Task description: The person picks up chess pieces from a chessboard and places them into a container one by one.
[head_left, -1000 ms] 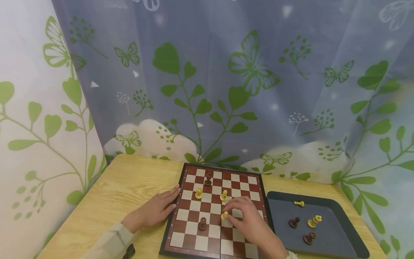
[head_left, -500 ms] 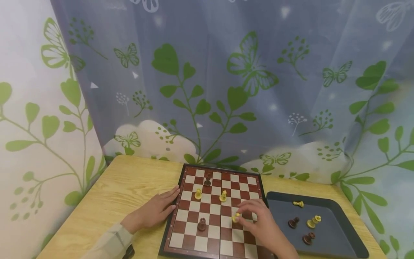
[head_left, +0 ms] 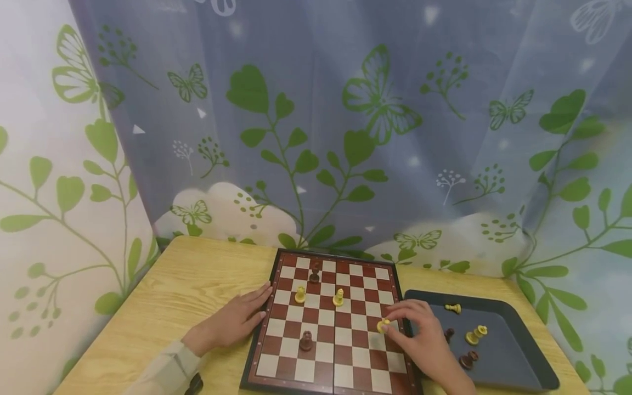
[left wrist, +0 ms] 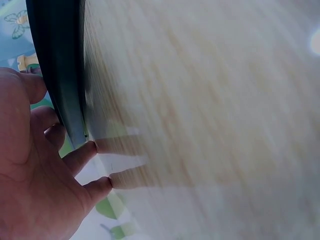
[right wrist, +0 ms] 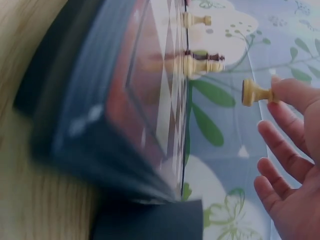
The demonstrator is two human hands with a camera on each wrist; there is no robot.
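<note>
Over right side of chessboard (head_left: 344,354), near tray (head_left: 515,351): yellow piece (head_left: 382,326) upright, clear of squares, pinched in right hand (head_left: 422,336); left hand (head_left: 231,322) uncurled at opposite edge.

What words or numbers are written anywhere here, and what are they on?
None can be read.
Chessboard: tiny marks along its edge, too small to read.
Tray: no writing shows.
Held yellow chess piece: no writing shows.
Patterned cloth: pictures only, no letters.
</note>
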